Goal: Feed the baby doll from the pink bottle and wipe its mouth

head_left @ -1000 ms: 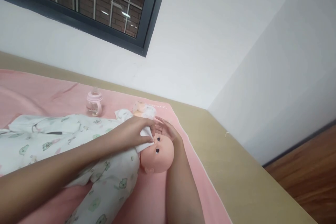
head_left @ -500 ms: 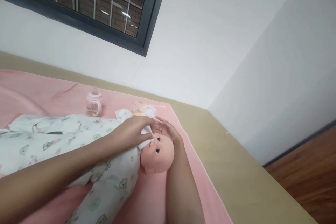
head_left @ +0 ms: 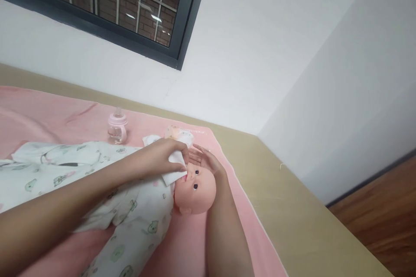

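Note:
A baby doll (head_left: 196,194) in a white printed outfit lies on its back on a pink blanket (head_left: 185,242), its bald head toward the right. My left hand (head_left: 169,156) pinches a folded white tissue (head_left: 175,175) between thumb and fingers. One corner of the tissue is at the doll's mouth and chin. Around the far side of the head lies my right hand (head_left: 209,161), palm toward the doll and fingers stretched out. My right forearm passes along the crown; whether the hand bears the head's weight cannot be seen.
A pink baby bottle (head_left: 117,129) with a handle stands upright beyond the doll's body. Crumpled printed cloth (head_left: 178,135) lies beyond my left hand. The wooden surface (head_left: 269,181) under the blanket meets white walls, and a barred window (head_left: 136,4) is above.
My left hand has drawn slightly left with the tissue, away from the doll's nose, so more of its mouth shows. My right hand stays in place.

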{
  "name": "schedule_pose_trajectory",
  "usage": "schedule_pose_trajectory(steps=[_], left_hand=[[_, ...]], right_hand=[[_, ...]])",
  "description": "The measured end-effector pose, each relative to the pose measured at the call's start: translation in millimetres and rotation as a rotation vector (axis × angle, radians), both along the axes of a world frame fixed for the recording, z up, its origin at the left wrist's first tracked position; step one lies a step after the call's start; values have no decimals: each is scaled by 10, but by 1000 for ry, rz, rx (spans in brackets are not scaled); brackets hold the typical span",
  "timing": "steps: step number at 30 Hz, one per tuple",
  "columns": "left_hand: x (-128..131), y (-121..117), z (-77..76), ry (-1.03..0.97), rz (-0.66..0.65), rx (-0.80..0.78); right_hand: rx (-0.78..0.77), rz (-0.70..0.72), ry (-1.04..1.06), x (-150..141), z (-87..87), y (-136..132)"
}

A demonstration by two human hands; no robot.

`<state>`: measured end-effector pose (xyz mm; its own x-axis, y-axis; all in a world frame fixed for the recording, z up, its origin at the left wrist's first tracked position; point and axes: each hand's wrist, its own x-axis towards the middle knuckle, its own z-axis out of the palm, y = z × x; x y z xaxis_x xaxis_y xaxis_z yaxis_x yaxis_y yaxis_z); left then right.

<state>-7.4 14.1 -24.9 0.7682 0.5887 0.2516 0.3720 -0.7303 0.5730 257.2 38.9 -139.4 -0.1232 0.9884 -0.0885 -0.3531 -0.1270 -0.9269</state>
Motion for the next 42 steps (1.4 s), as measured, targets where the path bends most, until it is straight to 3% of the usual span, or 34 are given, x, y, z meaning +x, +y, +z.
schedule_pose_trajectory(steps=[8, 20, 42], left_hand=[[-16, 11, -24, 75, -76, -57], [-2, 6, -37, 90, -78, -118], [7, 54, -75, 102, 14, 60]], right_hand=[[8, -9, -62, -14, -2, -16], [19, -13, -48, 1, -10, 8], [14, -15, -36, -7, -5, -6]])
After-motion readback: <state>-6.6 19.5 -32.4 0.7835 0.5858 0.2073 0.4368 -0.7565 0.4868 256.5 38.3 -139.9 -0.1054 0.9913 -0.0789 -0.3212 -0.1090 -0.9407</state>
